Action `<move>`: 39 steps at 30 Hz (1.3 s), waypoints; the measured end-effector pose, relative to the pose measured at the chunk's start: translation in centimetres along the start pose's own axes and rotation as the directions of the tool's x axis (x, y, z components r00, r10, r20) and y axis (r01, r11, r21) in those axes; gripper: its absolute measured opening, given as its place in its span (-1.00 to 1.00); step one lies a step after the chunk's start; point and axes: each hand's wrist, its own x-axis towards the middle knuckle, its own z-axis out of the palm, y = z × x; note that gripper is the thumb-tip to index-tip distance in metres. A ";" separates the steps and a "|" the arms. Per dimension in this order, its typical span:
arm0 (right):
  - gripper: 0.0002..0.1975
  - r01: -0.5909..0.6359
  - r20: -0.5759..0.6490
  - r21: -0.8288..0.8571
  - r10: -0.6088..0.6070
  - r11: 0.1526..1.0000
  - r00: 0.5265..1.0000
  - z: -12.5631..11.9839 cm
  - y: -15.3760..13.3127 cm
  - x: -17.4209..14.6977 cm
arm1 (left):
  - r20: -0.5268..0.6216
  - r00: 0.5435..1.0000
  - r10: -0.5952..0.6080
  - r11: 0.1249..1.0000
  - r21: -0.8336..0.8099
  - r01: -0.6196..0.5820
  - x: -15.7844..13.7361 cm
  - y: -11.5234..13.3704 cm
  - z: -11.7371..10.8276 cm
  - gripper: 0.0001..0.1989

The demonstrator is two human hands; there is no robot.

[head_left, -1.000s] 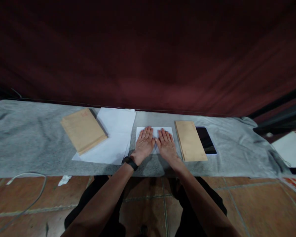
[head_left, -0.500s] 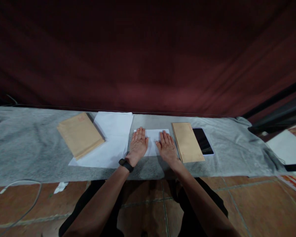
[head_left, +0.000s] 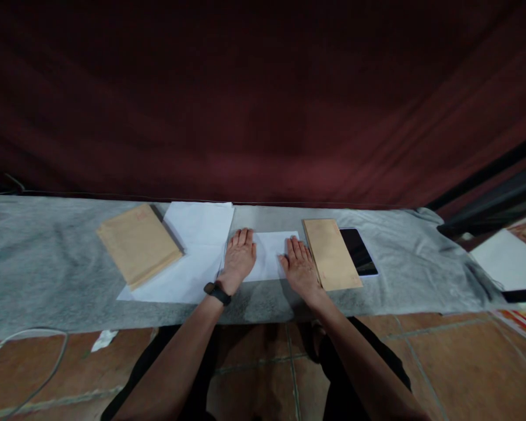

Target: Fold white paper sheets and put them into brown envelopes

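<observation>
Head | oblong white paper (head_left: 269,257) under straight right fingers (head_left: 292,248) | rumpled gray cloth (head_left: 412,257)

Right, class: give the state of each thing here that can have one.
Left hand: open, palm down
Right hand: open, palm down
Small paper: lying flat
Large sheets: flat, partly covered
Left envelopes: stacked
Right envelopes: stacked
Device: screen dark, partly covered
Cloth: wrinkled
Watch: worn
Curtain: hanging

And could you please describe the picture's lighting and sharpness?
Head view: dim, the maroon curtain fading almost to black at the top; head view: soft shadow on the gray cloth near the right hand; head view: red marks on the brown envelopes unreadable.
</observation>
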 end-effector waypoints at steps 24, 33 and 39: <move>-0.45 0.044 0.134 0.075 -0.054 0.996 0.990 -1.1 1.2 0.0 | 0.150 0.989 0.000 0.986 -0.162 0.025 0.8 -2.3 -3.5 -0.79; -0.45 0.038 0.119 0.129 -0.053 0.991 0.991 -1.5 1.5 0.7 | 0.196 0.978 -0.067 0.717 -0.672 0.184 0.3 -5.3 -3.6 -0.88; -0.34 0.132 0.092 0.223 -0.156 0.966 0.984 -2.3 1.6 0.9 | 0.327 0.900 -0.286 0.302 -0.861 0.409 -1.3 -5.2 -4.5 -0.80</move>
